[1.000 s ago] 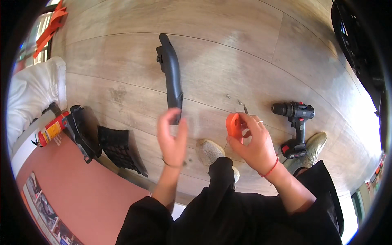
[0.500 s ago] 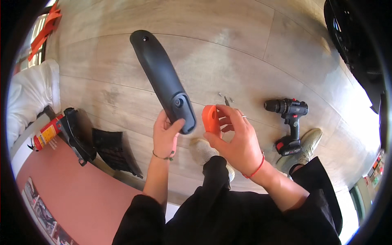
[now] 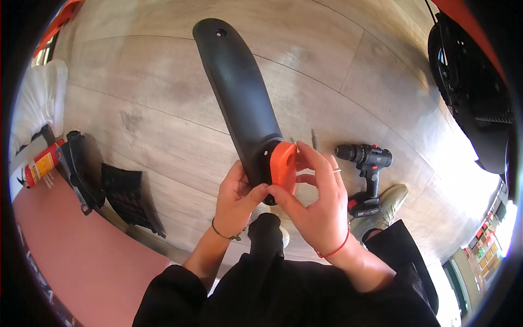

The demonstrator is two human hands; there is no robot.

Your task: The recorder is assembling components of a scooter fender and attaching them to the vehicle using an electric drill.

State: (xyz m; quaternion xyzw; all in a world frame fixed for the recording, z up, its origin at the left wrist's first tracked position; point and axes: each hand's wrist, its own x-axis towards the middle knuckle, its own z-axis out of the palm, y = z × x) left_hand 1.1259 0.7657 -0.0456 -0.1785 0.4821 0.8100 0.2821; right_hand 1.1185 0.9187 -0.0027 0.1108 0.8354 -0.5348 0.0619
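Observation:
A long curved black mudguard [image 3: 239, 82] rises away from me, a small hole near its far tip. My left hand [image 3: 235, 199] is closed on its near end, thumb by the lower edge. Between the thumb and fingers of my right hand [image 3: 318, 201] is an orange oval plastic piece [image 3: 283, 166] with a hole in it. The orange piece lies against the mudguard's near end and covers most of the recess there; whether it sits fully in the recess I cannot tell.
On the floor to the right lies a black cordless drill [image 3: 370, 169] beside my shoe [image 3: 392, 204]. A thin bit [image 3: 314, 139] lies behind my right hand. At left are a fire extinguisher [image 3: 43, 162] and black panels [image 3: 124, 193]. A black wheeled machine [image 3: 474, 82] stands far right.
The orange piece has come from beside the mudguard onto its near end. My hands have drawn together, and the mudguard appears larger and farther right.

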